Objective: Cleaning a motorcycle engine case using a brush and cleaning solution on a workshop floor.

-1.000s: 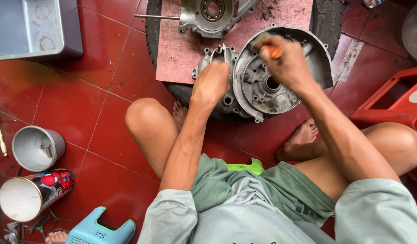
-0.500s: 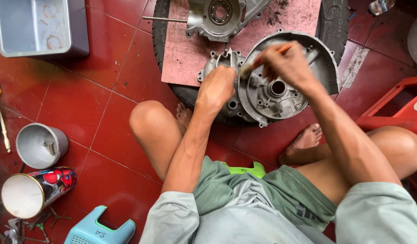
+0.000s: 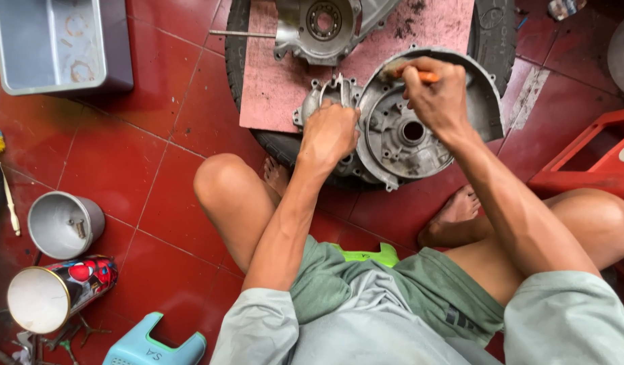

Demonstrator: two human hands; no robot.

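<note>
A grey metal engine casing (image 3: 400,142) lies on a black tyre (image 3: 285,145) in front of my knees. My left hand (image 3: 329,135) grips the casing's left edge and holds it steady. My right hand (image 3: 437,94) is closed around a brush with an orange handle (image 3: 427,76), its bristles against the upper rim of the casing's round part. A second casing half (image 3: 319,27) rests farther back on a pink board (image 3: 278,88) laid over the tyre.
A grey plastic tub (image 3: 55,44) sits at the top left. A metal funnel (image 3: 62,223) and a printed tin can (image 3: 52,294) lie at the left. A light blue stool (image 3: 153,345) is near my left side, a red stool (image 3: 596,162) at the right.
My right hand has shifted the brush along the casing's upper rim. The view has moved slightly; my left hand keeps its hold.
</note>
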